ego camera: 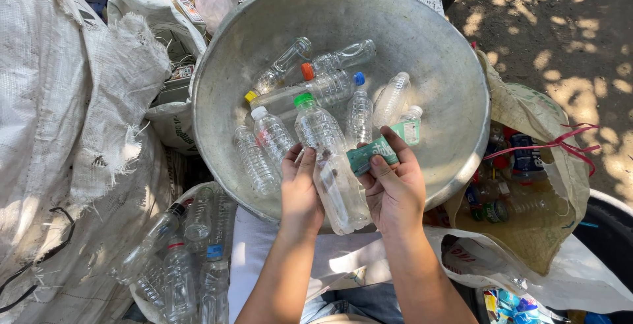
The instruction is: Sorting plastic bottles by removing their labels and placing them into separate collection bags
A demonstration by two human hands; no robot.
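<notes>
A clear plastic bottle (333, 166) with a green cap lies over the near rim of a big dented metal basin (428, 54). My left hand (300, 192) grips its left side. My right hand (394, 189) holds the bottle's right side and pinches a green label strip (369, 152) that is partly pulled off it. Several other clear empty bottles (316, 87) lie in the basin, with orange, blue, yellow and white caps.
A white woven sack (66, 133) fills the left. A bag of clear bottles (184, 258) sits at lower left. An open sack with coloured bottles and cans (521, 185) is at right. Bare sunlit ground (560, 27) lies beyond.
</notes>
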